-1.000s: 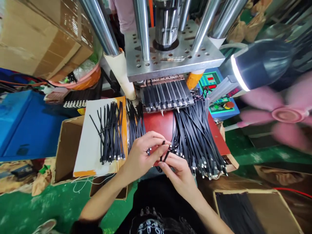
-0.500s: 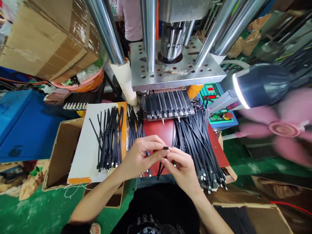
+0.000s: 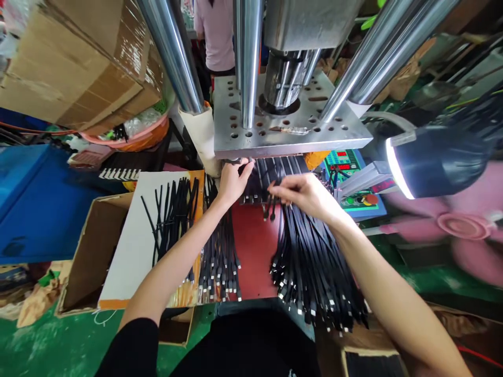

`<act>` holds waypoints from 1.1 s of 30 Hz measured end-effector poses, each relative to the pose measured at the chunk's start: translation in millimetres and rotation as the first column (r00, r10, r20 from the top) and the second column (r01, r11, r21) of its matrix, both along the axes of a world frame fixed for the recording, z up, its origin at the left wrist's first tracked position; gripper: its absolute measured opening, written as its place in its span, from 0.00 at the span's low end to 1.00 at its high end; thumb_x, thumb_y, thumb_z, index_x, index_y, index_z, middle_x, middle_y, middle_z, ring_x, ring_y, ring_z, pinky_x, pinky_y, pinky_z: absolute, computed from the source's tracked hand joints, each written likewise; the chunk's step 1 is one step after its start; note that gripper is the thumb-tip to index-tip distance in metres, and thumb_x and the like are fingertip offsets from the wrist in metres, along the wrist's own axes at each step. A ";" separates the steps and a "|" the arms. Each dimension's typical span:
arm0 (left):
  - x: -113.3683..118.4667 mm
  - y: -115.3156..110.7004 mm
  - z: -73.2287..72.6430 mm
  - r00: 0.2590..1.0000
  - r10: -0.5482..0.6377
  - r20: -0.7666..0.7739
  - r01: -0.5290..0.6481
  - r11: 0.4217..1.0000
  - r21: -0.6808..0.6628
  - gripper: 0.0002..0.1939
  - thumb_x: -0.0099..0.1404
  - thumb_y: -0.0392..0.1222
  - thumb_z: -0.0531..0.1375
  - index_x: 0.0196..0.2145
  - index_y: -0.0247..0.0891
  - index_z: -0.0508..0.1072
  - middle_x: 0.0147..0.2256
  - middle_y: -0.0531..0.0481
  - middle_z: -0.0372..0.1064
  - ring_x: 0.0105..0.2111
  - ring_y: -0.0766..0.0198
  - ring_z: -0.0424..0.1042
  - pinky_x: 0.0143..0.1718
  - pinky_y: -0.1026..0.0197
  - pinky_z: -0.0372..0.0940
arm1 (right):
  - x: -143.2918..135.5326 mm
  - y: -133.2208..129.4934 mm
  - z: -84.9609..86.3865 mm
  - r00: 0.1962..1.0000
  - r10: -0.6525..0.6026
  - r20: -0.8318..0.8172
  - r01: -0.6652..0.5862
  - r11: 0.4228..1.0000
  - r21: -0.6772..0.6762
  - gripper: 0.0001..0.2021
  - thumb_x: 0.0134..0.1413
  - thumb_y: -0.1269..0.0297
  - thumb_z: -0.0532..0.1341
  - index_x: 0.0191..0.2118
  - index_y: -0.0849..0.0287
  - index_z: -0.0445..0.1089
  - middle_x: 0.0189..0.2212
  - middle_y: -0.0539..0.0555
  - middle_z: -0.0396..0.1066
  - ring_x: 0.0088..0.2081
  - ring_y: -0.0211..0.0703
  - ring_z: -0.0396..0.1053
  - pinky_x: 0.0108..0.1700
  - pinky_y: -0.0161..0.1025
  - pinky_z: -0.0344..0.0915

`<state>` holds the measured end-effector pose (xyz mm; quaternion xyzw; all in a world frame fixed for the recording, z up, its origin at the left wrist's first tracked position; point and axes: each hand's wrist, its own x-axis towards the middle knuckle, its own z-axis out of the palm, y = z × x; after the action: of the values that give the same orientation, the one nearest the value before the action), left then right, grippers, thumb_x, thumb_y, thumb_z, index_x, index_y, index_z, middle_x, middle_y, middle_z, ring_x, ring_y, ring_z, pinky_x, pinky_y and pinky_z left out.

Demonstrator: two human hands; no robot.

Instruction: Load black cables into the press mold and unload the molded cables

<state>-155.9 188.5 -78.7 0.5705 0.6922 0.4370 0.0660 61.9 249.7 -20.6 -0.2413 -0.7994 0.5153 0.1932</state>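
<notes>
Green floor (image 3: 35,345) below, red tabletop (image 3: 255,251) up front, and over it loomed the steel press plate (image 3: 293,144)! Beneath its front edge sat the grooved fixture (image 3: 259,180), and in went the left hand (image 3: 231,183) at its left end, fingers bent close; whether they gripped anything, I couldn't tell. Across came the right hand (image 3: 306,191), fingers clamped on black cables (image 3: 273,202), ends dangling at the fixture's front edge. Thick cable bundles (image 3: 314,267) flanked the red surface, left and right.
</notes>
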 end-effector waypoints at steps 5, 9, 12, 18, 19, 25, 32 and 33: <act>1.2 -36.9 -1.6 0.957 -0.161 -0.242 0.200 0.969 0.145 0.18 0.79 0.39 0.56 0.62 0.33 0.73 0.60 0.34 0.74 0.63 0.52 0.73 0.65 0.46 0.68 | -40.3 52.3 -18.6 0.999 -0.004 -0.038 0.002 0.999 -0.043 0.27 0.51 0.36 0.70 0.28 0.60 0.74 0.20 0.47 0.67 0.22 0.35 0.62 0.27 0.35 0.60; -2.2 -61.0 2.2 0.737 -0.494 -0.461 0.544 0.838 -0.027 0.19 0.77 0.40 0.60 0.62 0.35 0.73 0.63 0.35 0.73 0.67 0.49 0.69 0.66 0.38 0.68 | -51.0 60.2 -28.8 0.999 0.049 0.009 -0.049 0.998 -0.028 0.28 0.52 0.35 0.69 0.26 0.59 0.71 0.18 0.46 0.65 0.20 0.34 0.60 0.23 0.33 0.58; -0.8 -58.6 5.6 0.684 -0.508 -0.524 0.525 0.841 -0.131 0.19 0.77 0.40 0.59 0.61 0.33 0.73 0.64 0.34 0.72 0.67 0.47 0.69 0.67 0.36 0.67 | -53.4 60.5 -32.6 1.000 0.008 0.011 -0.009 0.998 0.056 0.27 0.58 0.37 0.67 0.24 0.58 0.69 0.16 0.45 0.63 0.18 0.32 0.59 0.21 0.33 0.55; 16.6 -56.2 12.2 0.633 -0.423 -0.648 0.391 0.897 -0.204 0.22 0.76 0.45 0.60 0.61 0.28 0.72 0.64 0.29 0.71 0.67 0.42 0.68 0.68 0.37 0.64 | -52.9 62.9 -42.7 0.995 -0.022 -0.096 0.020 1.000 -0.020 0.25 0.56 0.42 0.69 0.42 0.64 0.76 0.26 0.50 0.72 0.20 0.33 0.62 0.20 0.33 0.60; 20.8 -58.1 12.6 0.624 -0.416 -0.661 0.373 0.902 -0.216 0.25 0.76 0.47 0.62 0.62 0.28 0.71 0.64 0.29 0.70 0.67 0.40 0.67 0.68 0.37 0.63 | -53.7 63.7 -44.1 0.994 -0.024 -0.102 0.021 0.999 -0.033 0.25 0.55 0.43 0.70 0.44 0.64 0.76 0.27 0.50 0.73 0.20 0.33 0.62 0.20 0.33 0.61; 54.6 -69.9 12.9 0.616 -0.314 -0.723 0.117 0.944 -0.310 0.29 0.77 0.47 0.60 0.68 0.27 0.67 0.69 0.25 0.62 0.71 0.38 0.61 0.71 0.36 0.57 | -44.8 49.3 -42.9 0.962 -0.269 -0.034 0.270 0.937 0.220 0.14 0.64 0.56 0.67 0.41 0.64 0.77 0.25 0.51 0.71 0.22 0.39 0.67 0.29 0.38 0.68; 56.3 -51.7 32.1 0.718 -0.340 -0.608 0.053 0.897 -0.439 0.34 0.79 0.52 0.53 0.72 0.23 0.60 0.74 0.28 0.53 0.75 0.43 0.52 0.75 0.37 0.49 | -17.2 5.7 -30.8 0.880 -0.294 0.372 -0.090 0.667 0.740 0.26 0.67 0.77 0.52 0.64 0.57 0.75 0.45 0.64 0.73 0.45 0.54 0.73 0.50 0.48 0.71; 50.6 -43.7 34.5 0.735 -0.329 -0.593 0.047 0.897 -0.439 0.33 0.80 0.50 0.51 0.72 0.23 0.59 0.74 0.28 0.53 0.75 0.43 0.52 0.75 0.37 0.48 | -23.0 7.4 -30.2 0.845 -0.341 0.412 -0.105 0.649 0.753 0.27 0.68 0.76 0.51 0.66 0.57 0.73 0.47 0.66 0.73 0.46 0.56 0.73 0.50 0.49 0.70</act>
<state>-105.3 144.8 -44.2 0.7296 0.6816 0.0516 -0.0214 38.9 257.1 -50.7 -0.3229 -0.9417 0.0381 0.0865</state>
